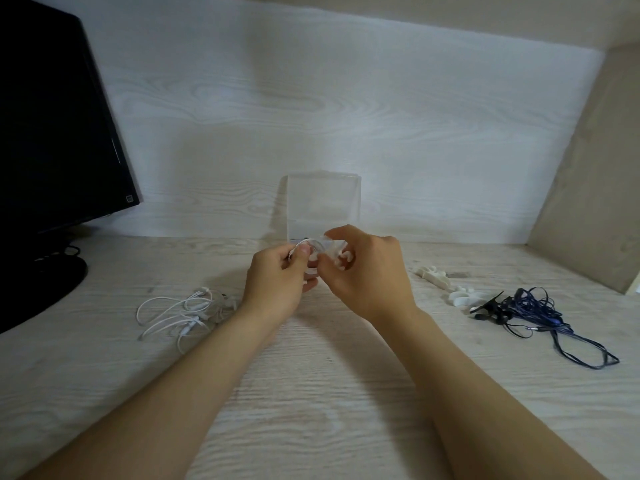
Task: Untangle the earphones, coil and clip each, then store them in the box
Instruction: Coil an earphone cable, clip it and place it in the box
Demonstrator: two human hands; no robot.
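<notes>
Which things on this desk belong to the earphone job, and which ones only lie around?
Job: coiled white cable, gripped by left hand; white clip, pinched by right hand; clear box; tangled white earphones; dark blue earphones; spare clips.
Lying about: black monitor; its cables.

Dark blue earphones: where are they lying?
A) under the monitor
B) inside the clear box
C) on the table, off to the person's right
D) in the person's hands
C: the dark blue earphones lie tangled on the table, out beyond the right hand, apart from the clear box.
</notes>
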